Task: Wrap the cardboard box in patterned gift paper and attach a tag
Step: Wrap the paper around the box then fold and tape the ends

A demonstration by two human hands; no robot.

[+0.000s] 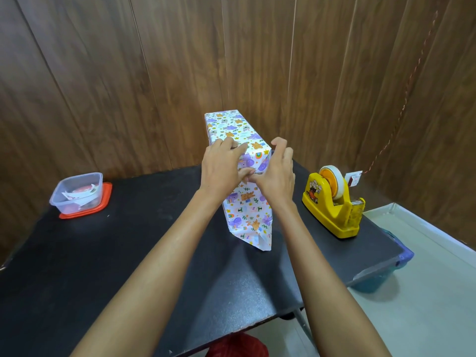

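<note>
centrally, left hand [221, 167] grips wrapped box [246, 210] upper edge; right hand [277, 176] thumb presses its front, fingers loose.

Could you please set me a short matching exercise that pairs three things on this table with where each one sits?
Things:
1. wrapped box
2. tape dispenser
3. plastic container

Places:
A. on a red lid at the left of the table
B. mid-table, with the left hand and right hand on it
C. yellow, near the table's right edge

Pairs: 1-B, 2-C, 3-A
</note>
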